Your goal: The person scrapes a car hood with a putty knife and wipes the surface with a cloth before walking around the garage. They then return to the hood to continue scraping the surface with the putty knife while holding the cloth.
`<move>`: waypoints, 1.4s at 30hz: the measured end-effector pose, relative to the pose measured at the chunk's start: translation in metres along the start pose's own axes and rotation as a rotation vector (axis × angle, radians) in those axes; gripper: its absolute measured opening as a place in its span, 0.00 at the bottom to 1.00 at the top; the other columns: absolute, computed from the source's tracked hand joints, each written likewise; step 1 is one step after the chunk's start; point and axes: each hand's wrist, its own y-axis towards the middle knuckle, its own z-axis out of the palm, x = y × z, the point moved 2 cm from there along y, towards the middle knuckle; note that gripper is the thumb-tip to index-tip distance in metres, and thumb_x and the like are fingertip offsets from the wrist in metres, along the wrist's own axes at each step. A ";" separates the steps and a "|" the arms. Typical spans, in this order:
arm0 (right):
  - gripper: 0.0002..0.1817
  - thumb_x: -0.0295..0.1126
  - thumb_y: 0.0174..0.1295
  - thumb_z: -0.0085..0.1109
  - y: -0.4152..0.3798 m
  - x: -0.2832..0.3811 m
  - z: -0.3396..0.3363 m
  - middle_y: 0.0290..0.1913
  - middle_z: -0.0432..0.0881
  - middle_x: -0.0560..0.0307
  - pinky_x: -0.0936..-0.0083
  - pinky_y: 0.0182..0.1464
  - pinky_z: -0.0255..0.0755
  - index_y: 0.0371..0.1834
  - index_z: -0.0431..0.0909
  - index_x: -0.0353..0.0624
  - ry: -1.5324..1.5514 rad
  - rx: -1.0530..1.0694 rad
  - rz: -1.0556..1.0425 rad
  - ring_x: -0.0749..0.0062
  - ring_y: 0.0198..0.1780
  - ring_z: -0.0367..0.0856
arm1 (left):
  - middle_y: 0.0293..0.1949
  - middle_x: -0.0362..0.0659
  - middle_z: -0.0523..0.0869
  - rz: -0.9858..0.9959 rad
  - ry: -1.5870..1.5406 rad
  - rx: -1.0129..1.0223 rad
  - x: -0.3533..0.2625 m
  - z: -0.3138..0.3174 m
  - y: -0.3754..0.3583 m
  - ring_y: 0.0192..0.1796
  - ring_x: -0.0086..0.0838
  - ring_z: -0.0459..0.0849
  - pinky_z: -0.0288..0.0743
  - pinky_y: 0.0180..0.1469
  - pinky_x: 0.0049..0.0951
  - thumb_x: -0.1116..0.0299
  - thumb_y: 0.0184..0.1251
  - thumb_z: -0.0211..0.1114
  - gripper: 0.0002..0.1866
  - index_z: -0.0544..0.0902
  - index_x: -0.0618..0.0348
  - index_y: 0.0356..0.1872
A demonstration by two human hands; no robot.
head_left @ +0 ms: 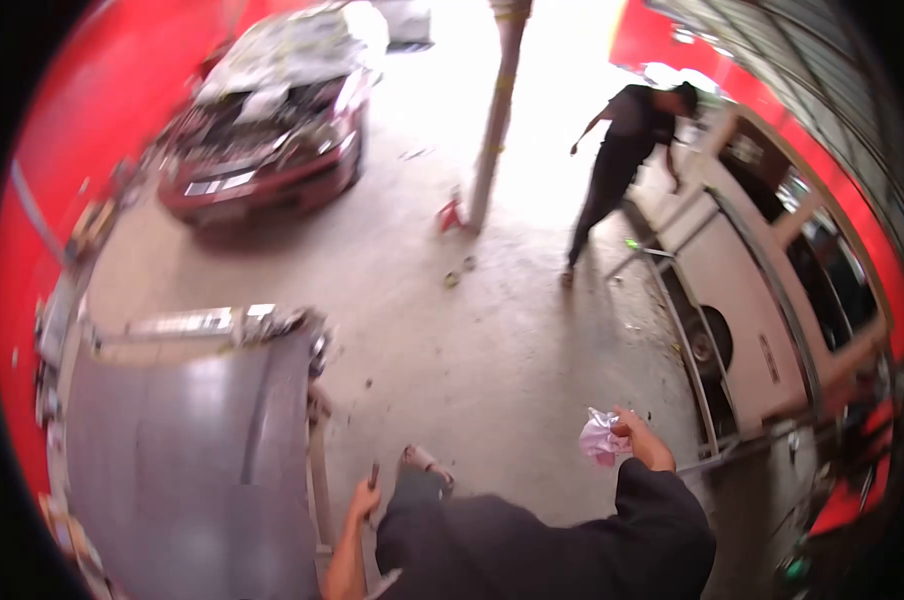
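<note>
My left hand [366, 497] is closed around a short dark stick-like object [375, 474], its upper end poking above the fist; its kind is too blurred to tell. It is beside the dark grey car hood panel [187, 440] at the left. Out to the right, my right hand [628, 425] grips a crumpled pink and white cloth or sheet [600, 437] that hangs over the concrete floor [512, 400]. My sandalled foot [424, 460] shows below.
A red car [272, 160] with its engine bay exposed stands at the far left. A post [497, 120] rises mid-floor by a red stand [451, 213]. At the right, a person [632, 140] in dark clothes stands by a beige van [747, 310] and a metal frame [687, 330].
</note>
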 end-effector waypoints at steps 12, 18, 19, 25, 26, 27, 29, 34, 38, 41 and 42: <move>0.39 0.34 0.57 0.58 -0.046 0.301 0.128 0.62 0.77 0.28 0.61 0.67 0.71 0.74 0.63 0.33 -0.265 -0.328 -0.276 0.45 0.65 0.78 | 0.47 0.58 0.86 0.280 0.230 -0.141 -0.317 -0.164 0.047 0.50 0.51 0.85 0.77 0.54 0.43 0.69 0.66 0.61 0.22 0.78 0.55 0.62; 0.34 0.35 0.56 0.59 0.056 0.450 0.105 0.58 0.81 0.32 0.58 0.63 0.74 0.70 0.72 0.39 -0.367 -0.422 -0.506 0.43 0.61 0.80 | 0.39 0.47 0.87 0.257 -0.337 -0.057 -0.289 -0.198 0.128 0.42 0.29 0.85 0.80 0.44 0.36 0.70 0.72 0.62 0.17 0.78 0.60 0.60; 0.29 0.35 0.57 0.58 0.067 0.475 0.104 0.55 0.83 0.34 0.56 0.62 0.75 0.65 0.76 0.40 -0.388 -0.395 -0.505 0.42 0.60 0.81 | 0.51 0.47 0.85 0.183 -0.240 -0.005 -0.299 -0.206 0.132 0.49 0.28 0.85 0.82 0.49 0.31 0.73 0.76 0.57 0.19 0.75 0.65 0.65; 0.14 0.34 0.61 0.53 0.221 0.634 0.058 0.47 0.88 0.43 0.56 0.52 0.79 0.43 0.88 0.46 -0.645 -0.332 -0.609 0.51 0.53 0.86 | 0.54 0.47 0.84 0.197 -0.687 -0.014 -0.363 -0.214 0.225 0.50 0.31 0.85 0.83 0.48 0.31 0.67 0.75 0.60 0.20 0.76 0.65 0.64; 0.14 0.33 0.62 0.52 0.297 0.671 0.054 0.46 0.88 0.45 0.56 0.51 0.80 0.40 0.89 0.47 -0.733 -0.372 -0.717 0.54 0.52 0.87 | 0.52 0.45 0.85 0.225 -0.743 -0.036 -0.356 -0.208 0.277 0.48 0.31 0.86 0.82 0.47 0.33 0.65 0.75 0.61 0.20 0.77 0.62 0.62; 0.14 0.33 0.63 0.51 0.340 0.722 0.063 0.46 0.89 0.47 0.57 0.49 0.81 0.38 0.89 0.48 -0.898 -0.497 -0.923 0.56 0.52 0.87 | 0.50 0.44 0.87 0.232 -0.657 -0.119 -0.357 -0.213 0.323 0.45 0.30 0.87 0.82 0.45 0.33 0.63 0.75 0.61 0.17 0.79 0.61 0.59; 0.18 0.31 0.62 0.48 0.315 0.862 0.061 0.42 0.89 0.45 0.54 0.46 0.81 0.48 0.87 0.43 -0.826 -0.132 -0.904 0.53 0.41 0.88 | 0.42 0.42 0.87 0.209 -0.393 -0.499 -0.385 -0.252 0.392 0.43 0.26 0.86 0.81 0.42 0.31 0.59 0.75 0.61 0.17 0.81 0.59 0.55; 0.18 0.31 0.60 0.52 0.246 1.088 0.158 0.27 0.82 0.60 0.75 0.26 0.71 0.49 0.87 0.41 -0.557 0.263 -0.885 0.80 0.26 0.76 | 0.34 0.39 0.85 0.178 -0.917 -0.592 -0.482 -0.323 0.449 0.34 0.21 0.84 0.79 0.39 0.29 0.65 0.73 0.61 0.11 0.81 0.57 0.50; 0.18 0.32 0.63 0.54 0.214 1.164 0.245 0.23 0.71 0.68 0.77 0.25 0.63 0.54 0.83 0.41 -0.214 0.407 -0.856 0.82 0.24 0.65 | 0.33 0.39 0.85 0.242 -0.714 -0.731 -0.490 -0.376 0.488 0.27 0.23 0.83 0.79 0.34 0.29 0.65 0.72 0.62 0.11 0.80 0.60 0.50; 0.19 0.37 0.61 0.57 0.281 1.186 0.342 0.32 0.78 0.58 0.66 0.35 0.76 0.48 0.81 0.33 -0.041 0.324 -0.701 0.70 0.34 0.77 | 0.32 0.41 0.86 0.172 -0.719 -0.806 -0.483 -0.442 0.487 0.25 0.23 0.84 0.81 0.34 0.29 0.67 0.74 0.60 0.10 0.80 0.61 0.49; 0.21 0.37 0.61 0.57 0.302 1.200 0.382 0.35 0.81 0.55 0.65 0.38 0.78 0.52 0.81 0.32 0.027 0.350 -0.688 0.68 0.38 0.81 | 0.32 0.42 0.87 0.163 -0.759 -0.817 -0.474 -0.464 0.487 0.25 0.23 0.84 0.81 0.34 0.29 0.67 0.75 0.59 0.10 0.81 0.62 0.49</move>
